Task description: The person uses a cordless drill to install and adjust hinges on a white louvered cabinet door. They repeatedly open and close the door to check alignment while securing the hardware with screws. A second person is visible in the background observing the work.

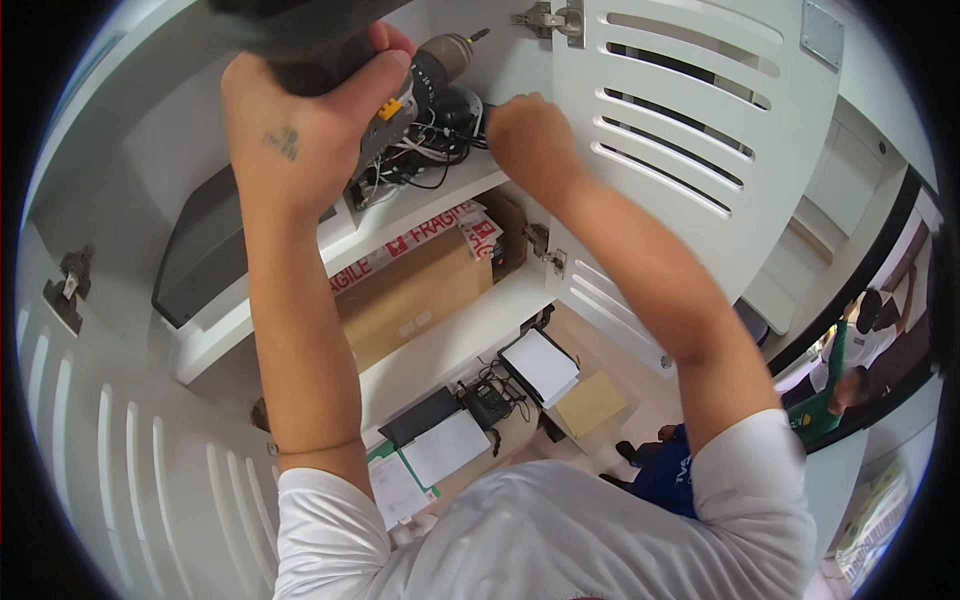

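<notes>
My left hand (pixel 300 150) is raised at the top, closed around a dark cordless drill (pixel 428 78) with a bit in its chuck. My right hand (pixel 530 140) is closed beside a tangle of black and white cables (pixel 420 150) on the cabinet's upper shelf (pixel 400 205); what it grips, if anything, is hidden. Left of the cables lies a large dark grey box-like object (pixel 200 260), partly behind my left arm. Below, a cardboard box (pixel 410 310) with red-and-white tape sits on a lower shelf.
Slotted white doors (pixel 690 70) stand open on both sides, with metal hinges (pixel 545 22). Below are papers (pixel 450 450), a black desk phone (pixel 485 400) and a folder (pixel 590 405). A person in blue (pixel 660 470) is low at right; other people (pixel 845 390) appear at far right.
</notes>
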A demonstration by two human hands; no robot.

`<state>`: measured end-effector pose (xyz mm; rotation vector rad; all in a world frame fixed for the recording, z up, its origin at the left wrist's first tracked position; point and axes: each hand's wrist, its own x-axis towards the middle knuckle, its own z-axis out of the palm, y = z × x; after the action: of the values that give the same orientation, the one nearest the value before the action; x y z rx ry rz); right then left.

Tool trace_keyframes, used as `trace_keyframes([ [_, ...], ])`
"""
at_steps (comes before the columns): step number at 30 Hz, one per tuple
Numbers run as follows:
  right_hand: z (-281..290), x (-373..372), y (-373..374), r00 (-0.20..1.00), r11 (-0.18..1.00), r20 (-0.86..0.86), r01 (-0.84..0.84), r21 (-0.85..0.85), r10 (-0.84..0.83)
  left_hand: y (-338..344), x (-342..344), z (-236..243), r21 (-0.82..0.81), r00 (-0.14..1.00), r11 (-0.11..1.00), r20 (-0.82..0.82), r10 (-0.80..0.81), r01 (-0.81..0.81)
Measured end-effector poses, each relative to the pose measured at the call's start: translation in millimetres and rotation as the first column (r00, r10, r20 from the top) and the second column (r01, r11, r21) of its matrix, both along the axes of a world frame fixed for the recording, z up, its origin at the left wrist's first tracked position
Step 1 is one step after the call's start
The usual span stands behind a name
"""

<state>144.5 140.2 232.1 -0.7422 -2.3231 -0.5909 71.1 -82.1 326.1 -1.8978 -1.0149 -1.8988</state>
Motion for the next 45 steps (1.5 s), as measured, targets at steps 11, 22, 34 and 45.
trace_keyframes([
  [11,27.7,-29.7,19.3,0.96,0.95,0.212,0.227,-0.217,-0.181,-53.3,-12.3,-38.4,0.101,0.998,0.994,0.052,0.025,-0.03],
  [22,28.8,-34.3,21.9,0.956,0.947,0.216,0.242,-0.212,-0.196,-60.9,-21.8,-53.6,0.069,0.994,0.997,0.107,0.019,-0.026],
  [34,27.5,-37.6,27.4,0.996,0.996,0.002,0.087,-0.028,-0.087,-56.7,-15.1,-50.9,0.042,0.987,0.999,0.162,0.012,-0.019],
  [45,2.3,10.3,-38.3,0.437,0.345,-0.874,-0.87,-0.352,0.211,-50.0,-19.7,-51.5,-0.002,0.99,0.999,0.14,-0.036,0.036],
])
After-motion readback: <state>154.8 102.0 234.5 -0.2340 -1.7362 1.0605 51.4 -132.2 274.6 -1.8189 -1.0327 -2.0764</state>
